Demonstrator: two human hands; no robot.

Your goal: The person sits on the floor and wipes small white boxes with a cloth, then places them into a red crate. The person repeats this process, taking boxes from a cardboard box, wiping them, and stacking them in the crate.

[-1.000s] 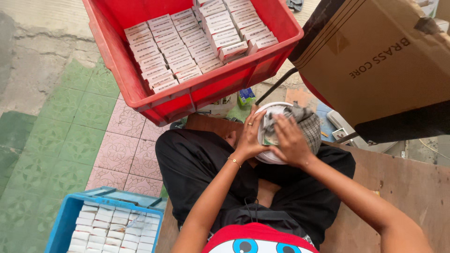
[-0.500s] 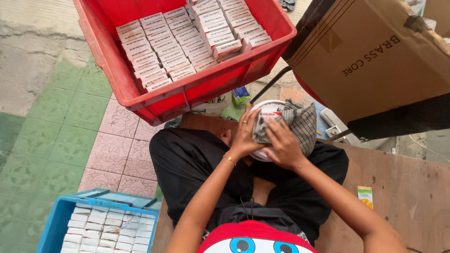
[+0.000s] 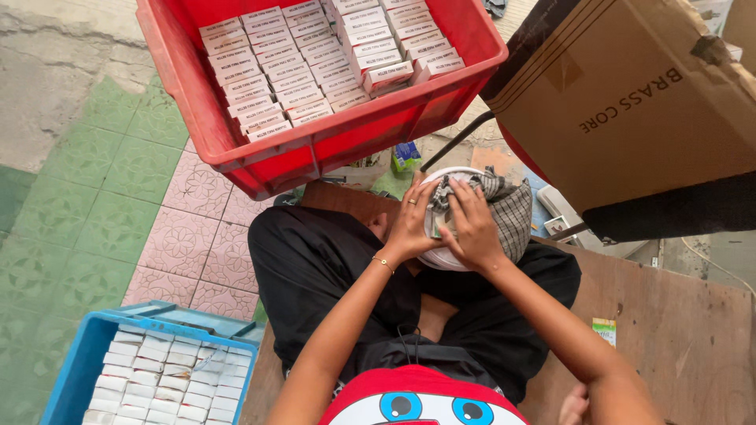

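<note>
A round white container [image 3: 441, 258] rests on my lap, partly covered by a grey checked cloth [image 3: 512, 214]. My left hand [image 3: 413, 221] presses against the container's left side, a ring on one finger and a thin bracelet at the wrist. My right hand [image 3: 472, 223] lies on top, its fingers gripping the bunched edge of the cloth. What is inside the container is hidden by both hands and the cloth. I sit cross-legged in black trousers on a wooden board [image 3: 677, 330].
A red crate [image 3: 315, 149] filled with rows of small white boxes stands ahead. A blue crate [image 3: 79, 362] of similar boxes sits at lower left. A large brown cardboard box [image 3: 630, 94] looms at upper right. Tiled floor lies to the left.
My hands stay on the container and cloth; the right hand's fingers have shifted slightly on the cloth. The camera view has drifted a little.
</note>
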